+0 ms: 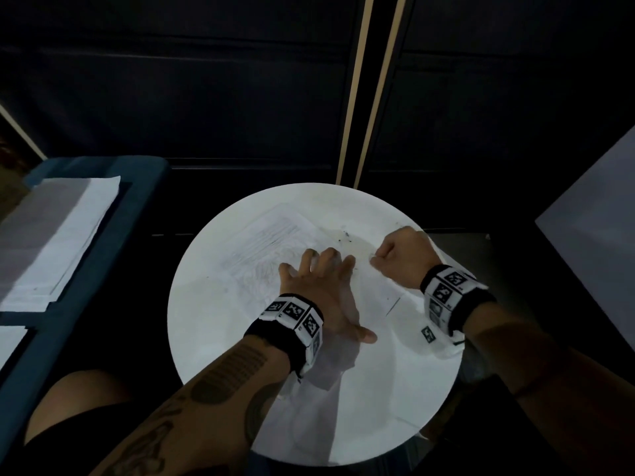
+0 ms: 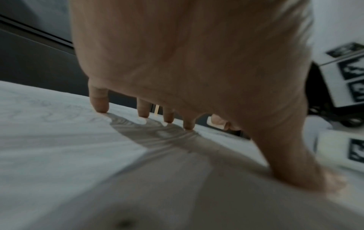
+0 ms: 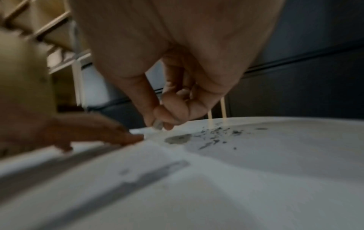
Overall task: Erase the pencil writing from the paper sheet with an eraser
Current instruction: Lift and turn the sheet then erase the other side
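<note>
A white paper sheet (image 1: 271, 245) with faint pencil scribbles lies on the round white table (image 1: 213, 338). My left hand (image 1: 319, 286) lies flat on the sheet, fingers spread and fingertips (image 2: 102, 107) pressing the paper (image 2: 49, 124). My right hand (image 1: 402, 254) is curled to its right, near the sheet's right edge. In the right wrist view its thumb and fingers pinch a small pale eraser (image 3: 158, 124) just above the paper (image 3: 138, 155). The left hand's fingers (image 3: 126, 137) lie close beside it.
Dark eraser crumbs (image 3: 214, 135) and a grey smudge (image 3: 178, 138) lie on the table (image 3: 295, 155) beyond the right hand; crumbs (image 1: 345, 235) also show in the head view. A stack of papers (image 1: 58, 235) rests on a blue seat (image 1: 144, 173) at left.
</note>
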### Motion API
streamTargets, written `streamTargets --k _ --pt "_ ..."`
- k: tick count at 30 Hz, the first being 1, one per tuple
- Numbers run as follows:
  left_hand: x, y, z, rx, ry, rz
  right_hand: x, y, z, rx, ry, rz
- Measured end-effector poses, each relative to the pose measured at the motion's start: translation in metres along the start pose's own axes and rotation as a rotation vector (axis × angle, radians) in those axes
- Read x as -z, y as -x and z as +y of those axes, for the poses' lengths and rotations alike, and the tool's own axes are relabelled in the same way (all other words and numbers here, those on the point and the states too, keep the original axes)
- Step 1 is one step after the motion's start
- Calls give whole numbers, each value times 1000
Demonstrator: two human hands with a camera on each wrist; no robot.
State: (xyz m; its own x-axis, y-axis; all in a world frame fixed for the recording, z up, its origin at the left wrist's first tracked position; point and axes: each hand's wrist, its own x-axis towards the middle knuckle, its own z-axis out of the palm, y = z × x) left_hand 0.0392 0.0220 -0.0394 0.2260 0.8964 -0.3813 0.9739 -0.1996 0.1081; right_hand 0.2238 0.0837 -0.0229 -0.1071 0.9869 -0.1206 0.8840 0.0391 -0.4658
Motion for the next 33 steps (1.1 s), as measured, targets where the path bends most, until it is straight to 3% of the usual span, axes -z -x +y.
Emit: streamTargets --k 2,6,9,12,15,20,29,33 --pt "1 2 1 -2 5 24 4 10 6 -33 -252 19" --pt "16 12 -1 -23 7 -51 12 35 15 -162 -830 -17" --pt "36 20 -5 -22 58 -96 14 48 18 -208 -1073 -114" --pt "43 14 -3 -101 135 49 13 55 17 -249 -1233 -161" --pt "40 6 14 -158 385 173 11 58 15 -268 -1297 -162" --pt "34 -8 35 -119 674 325 14 61 20 -265 -1378 -194" --pt "26 -30 30 -324 809 213 18 67 37 -276 -1330 -216" --pt "25 -36 29 -198 764 238 9 63 39 -339 -1313 -84"
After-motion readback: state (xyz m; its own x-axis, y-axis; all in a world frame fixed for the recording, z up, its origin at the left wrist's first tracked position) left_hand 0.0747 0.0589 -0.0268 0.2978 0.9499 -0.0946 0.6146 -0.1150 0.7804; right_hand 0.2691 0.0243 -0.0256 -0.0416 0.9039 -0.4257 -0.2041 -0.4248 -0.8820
